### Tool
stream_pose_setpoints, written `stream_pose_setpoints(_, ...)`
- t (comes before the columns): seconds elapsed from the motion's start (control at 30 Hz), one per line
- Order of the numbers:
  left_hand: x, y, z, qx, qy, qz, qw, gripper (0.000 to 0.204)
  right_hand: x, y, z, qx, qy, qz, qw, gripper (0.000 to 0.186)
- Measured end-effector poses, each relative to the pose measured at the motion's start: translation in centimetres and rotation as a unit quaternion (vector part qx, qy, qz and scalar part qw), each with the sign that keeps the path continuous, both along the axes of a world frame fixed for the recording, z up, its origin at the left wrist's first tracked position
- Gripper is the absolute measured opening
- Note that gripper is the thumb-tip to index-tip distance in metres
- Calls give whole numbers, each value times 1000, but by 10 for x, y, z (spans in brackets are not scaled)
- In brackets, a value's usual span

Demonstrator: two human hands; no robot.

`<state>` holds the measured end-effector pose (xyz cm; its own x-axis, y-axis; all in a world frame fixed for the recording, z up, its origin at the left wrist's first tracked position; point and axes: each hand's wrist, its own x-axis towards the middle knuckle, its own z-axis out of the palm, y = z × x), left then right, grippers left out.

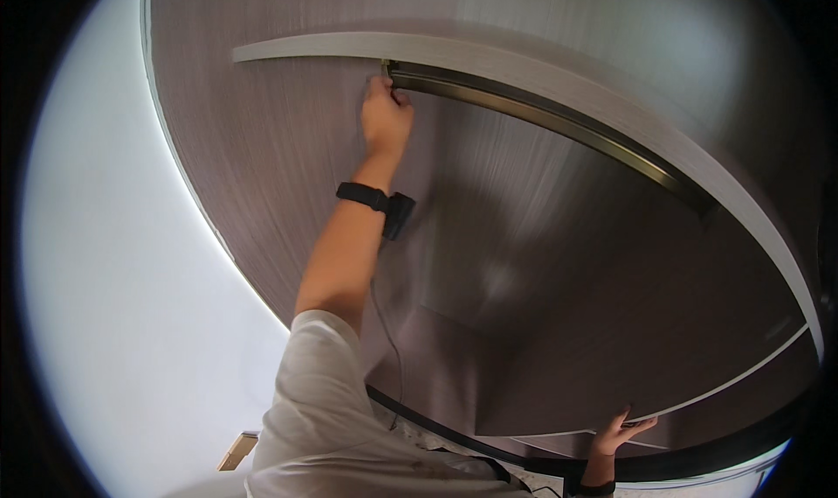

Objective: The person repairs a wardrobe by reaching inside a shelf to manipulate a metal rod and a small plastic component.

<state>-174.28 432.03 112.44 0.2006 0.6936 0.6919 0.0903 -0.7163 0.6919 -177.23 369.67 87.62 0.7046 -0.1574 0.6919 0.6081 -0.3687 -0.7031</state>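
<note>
Leftmost, a white wall (105, 236) fills the side of the view, meeting a brownish wood-grain panel (218, 131) along a bright curved edge. Low down, a small tan box (237, 452) sits near the white sleeve (319, 358) of the person. From that sleeve the left forearm reaches up, wearing a black wristband (360, 194) with a dark block-shaped device (398, 217) on its right side. Above it, the left hand (387, 118) is raised to a small metal fitting (385, 66), its fingers bent and drawn close together — whether they pinch the fitting or only press against it, I cannot tell. A thin cable (397, 354) hangs below the device, to the right of the forearm. Just right of the left hand begins the bronze-coloured rail (541, 121), running just under the pale front edge of a shelf (524, 51) and slanting down to the right, where its far end fades into shadow. Lower right, well apart from the rail, the right hand (618, 430) is at the light edge of a lower board (733, 384), fingers somewhat parted — how firmly they hold it is unclear. A dark band circles that wrist, and a black strip (698, 469) curves beneath the board.
</note>
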Motion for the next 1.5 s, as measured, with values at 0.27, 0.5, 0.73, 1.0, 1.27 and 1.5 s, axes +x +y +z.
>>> stream_pose_setpoints(0.27, -27, -1, 26, 336, 370, 277, 821, 56, -1, -1, -11, 33, 4, 11, 999, 59)
stream_pose_setpoints(0.5, -21, 2, 26, 347, 394, 289, 800, 50, 0, -8, -17, 63, 46, 34, 996, 61)
stream_pose_setpoints(0.73, -7, 8, 28, 342, 412, 322, 781, 46, 5, -13, -19, 17, 11, 24, 1000, 58)
stream_pose_setpoints(1.0, -6, 14, 24, 395, 359, 331, 779, 36, 5, -13, -16, 34, 32, 36, 998, 57)
stream_pose_setpoints(1.27, -3, 20, 26, 369, 378, 333, 781, 42, 2, -6, -13, 69, 48, 49, 995, 57)
stream_pose_setpoints(1.5, -5, 29, 19, 395, 358, 331, 779, 39, 0, -1, -3, 55, 44, 32, 997, 55)
